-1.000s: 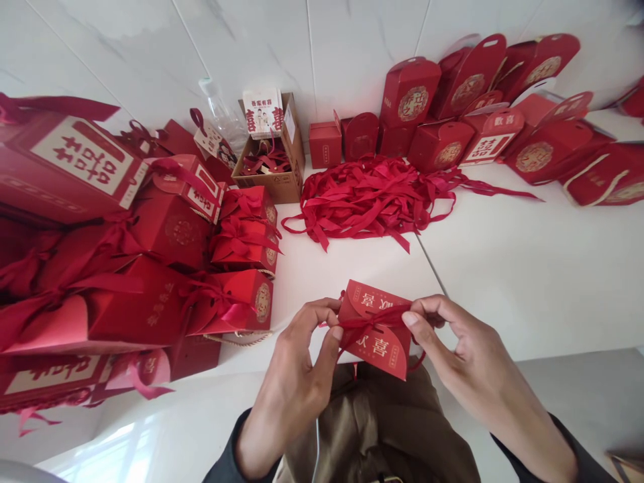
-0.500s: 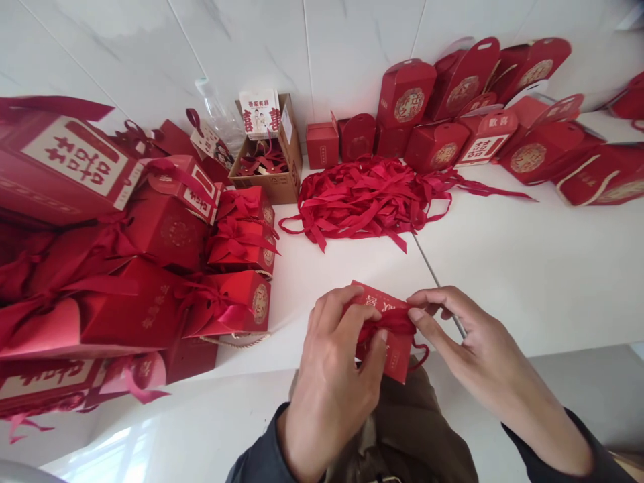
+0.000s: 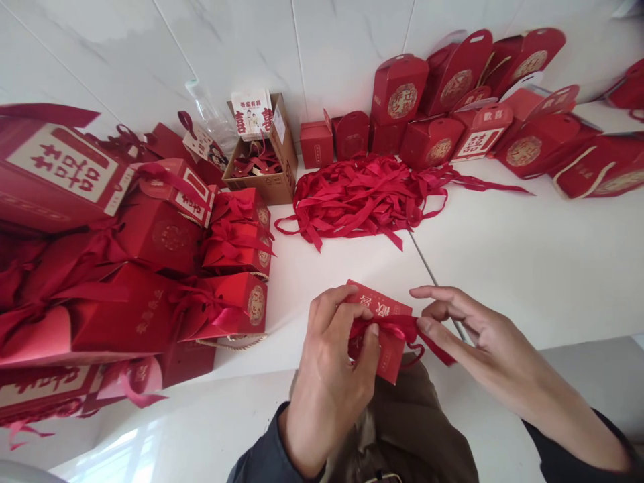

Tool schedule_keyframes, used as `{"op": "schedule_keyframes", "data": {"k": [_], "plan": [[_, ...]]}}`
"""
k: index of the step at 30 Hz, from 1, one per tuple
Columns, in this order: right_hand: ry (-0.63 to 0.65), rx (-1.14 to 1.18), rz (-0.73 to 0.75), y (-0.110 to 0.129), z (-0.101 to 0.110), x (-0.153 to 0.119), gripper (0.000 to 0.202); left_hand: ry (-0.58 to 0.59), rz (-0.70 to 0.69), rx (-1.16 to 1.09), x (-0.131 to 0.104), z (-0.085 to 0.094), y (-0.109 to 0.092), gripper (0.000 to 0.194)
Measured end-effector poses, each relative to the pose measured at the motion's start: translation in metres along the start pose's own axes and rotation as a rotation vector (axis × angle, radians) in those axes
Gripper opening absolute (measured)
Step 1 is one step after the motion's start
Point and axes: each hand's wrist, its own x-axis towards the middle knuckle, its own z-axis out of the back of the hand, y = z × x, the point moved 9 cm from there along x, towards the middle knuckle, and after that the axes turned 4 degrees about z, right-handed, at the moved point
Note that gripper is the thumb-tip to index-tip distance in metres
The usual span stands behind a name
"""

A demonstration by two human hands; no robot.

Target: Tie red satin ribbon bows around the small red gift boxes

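Note:
A small red box (image 3: 388,355) with white characters is tilted over the table's front edge. My left hand (image 3: 335,369) grips it from the left, fingertips and thumb pressing a red ribbon (image 3: 397,327) against its face. The ribbon is gathered at the middle of the box, and one tail stretches right and hangs down. My right hand (image 3: 483,342) is beside that tail, with thumb and a bent finger pinching it and the index finger stretched out. A thin red loop shows below the box's right side.
A heap of red ribbons (image 3: 357,198) lies on the white table (image 3: 558,268). Ribbon-tied red boxes (image 3: 145,305) are piled at the left. A cardboard box (image 3: 272,184) stands by the wall. More red boxes (image 3: 435,144) line the back right.
My right hand has moved right, away from the box. A ribbon tail now extends from the middle to my right hand. The left hand keeps its grip.

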Motion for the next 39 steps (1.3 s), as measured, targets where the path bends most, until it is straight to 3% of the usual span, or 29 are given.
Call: {"op": "schedule_keyframes", "data": {"k": [8, 13, 19, 28, 31, 39], "plan": [[-0.182, -0.095, 0.002, -0.002, 0.021, 0.002, 0.035, 0.012, 0.001, -0.034, 0.000, 0.003, 0.003, 0.014], [-0.300, -0.185, 0.061, 0.009, 0.033, -0.006, 0.032, -0.040, 0.087, -0.146, -0.006, 0.024, 0.016, 0.019], [-0.063, -0.249, 0.242, 0.035, -0.004, -0.012, 0.026, 0.032, 0.091, -0.017, -0.013, 0.026, 0.023, 0.018], [-0.072, -0.218, 0.209, 0.039, -0.015, -0.006, 0.022, -0.052, 0.002, -0.019, -0.011, 0.030, 0.005, 0.012], [-0.074, -0.208, 0.193, 0.037, -0.015, -0.005, 0.022, -0.051, 0.031, -0.042, -0.011, 0.028, 0.006, 0.014], [-0.021, -0.112, 0.117, 0.030, -0.021, -0.003, 0.024, 0.011, 0.304, -0.513, -0.012, 0.015, 0.037, 0.004]]}}
